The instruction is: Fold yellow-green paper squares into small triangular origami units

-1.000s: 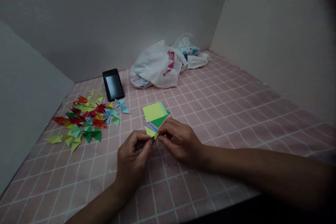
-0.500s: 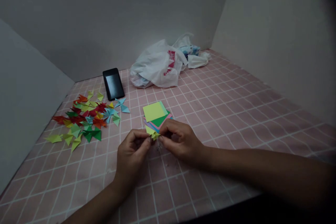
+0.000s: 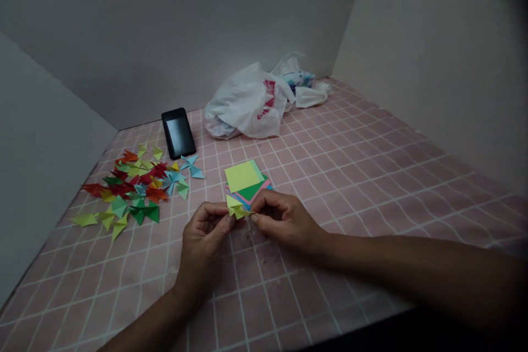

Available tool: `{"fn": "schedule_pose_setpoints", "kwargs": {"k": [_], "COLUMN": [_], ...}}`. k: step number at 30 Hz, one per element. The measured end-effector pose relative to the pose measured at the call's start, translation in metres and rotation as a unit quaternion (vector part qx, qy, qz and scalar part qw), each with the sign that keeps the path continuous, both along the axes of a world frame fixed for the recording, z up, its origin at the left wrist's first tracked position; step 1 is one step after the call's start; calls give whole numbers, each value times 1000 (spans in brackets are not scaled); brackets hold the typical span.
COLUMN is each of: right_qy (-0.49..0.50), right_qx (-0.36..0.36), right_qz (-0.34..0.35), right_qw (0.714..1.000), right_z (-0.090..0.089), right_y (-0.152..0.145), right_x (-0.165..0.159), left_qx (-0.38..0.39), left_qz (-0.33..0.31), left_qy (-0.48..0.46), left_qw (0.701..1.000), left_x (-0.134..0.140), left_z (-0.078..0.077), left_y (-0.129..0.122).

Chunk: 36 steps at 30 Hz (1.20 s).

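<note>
The pink gridded cloth [image 3: 371,176] fills the lower frame; its wrinkles, I judge, give poor backing if a crease is pressed against it. The white plastic bag [image 3: 247,107] at upper centre sits well apart and poses little risk. The heap of folded pieces [image 3: 147,177] at centre left lies loose, so a sweep of the left forearm could scatter or crush some. At lower centre, 2 hands work close together: the left hand [image 3: 206,239] pinches 1 side between thumb and forefinger, and the right hand [image 3: 286,223] seems to nip the thin tip opposite. The black device [image 3: 179,133] is near the heap. The uneven stack of square sheets [image 3: 242,176] is just beyond the fingers, where a knuckle could push it askew. Smallest, the yellow folded paper [image 3: 236,209] is between both hands; too hard a pull could tear its tip.
</note>
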State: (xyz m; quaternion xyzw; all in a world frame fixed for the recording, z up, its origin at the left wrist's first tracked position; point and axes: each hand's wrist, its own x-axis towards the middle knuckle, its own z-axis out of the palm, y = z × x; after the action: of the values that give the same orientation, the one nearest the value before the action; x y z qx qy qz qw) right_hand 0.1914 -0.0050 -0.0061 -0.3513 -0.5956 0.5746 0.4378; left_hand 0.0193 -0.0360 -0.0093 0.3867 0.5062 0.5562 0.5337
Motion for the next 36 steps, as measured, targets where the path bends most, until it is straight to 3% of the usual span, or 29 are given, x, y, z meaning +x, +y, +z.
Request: {"fn": "schedule_pose_setpoints", "kwargs": {"k": [4,9,12,15,19,23,26,32,36], "right_qy": [5,44,49,36,-18,-84,-102,-117,-63], "right_qx": [-11,-138,-160,-111,42,194,252,245,99], "right_qz": [5,53,66,54,7,-30,-36,-41,-26], "right_qw": [1000,988,984,992,999,977,962,962,993], "right_z": [1,-2,-3,0,2,-1,-3,-2,-1], "right_y": [-1,-3,-3,-1,0,-2,-3,-5,-5], "right_x": [0,-2,-2,0,3,4,4,4,1], "left_qx": [-9,-24,-13,16,82,117,136,137,100], "left_qz": [6,13,17,16,2,-28,-43,-55,-36], "left_qy": [-22,-65,-51,21,120,172,199,196,140], "left_qw": [1000,998,998,1000,989,978,970,970,984], "left_x": [1,3,1,-1,-3,-2,-2,-1,-1], "left_z": [0,0,2,3,4,4,3,4,4], "left_y": [0,2,2,3,2,1,-1,-2,-1]}}
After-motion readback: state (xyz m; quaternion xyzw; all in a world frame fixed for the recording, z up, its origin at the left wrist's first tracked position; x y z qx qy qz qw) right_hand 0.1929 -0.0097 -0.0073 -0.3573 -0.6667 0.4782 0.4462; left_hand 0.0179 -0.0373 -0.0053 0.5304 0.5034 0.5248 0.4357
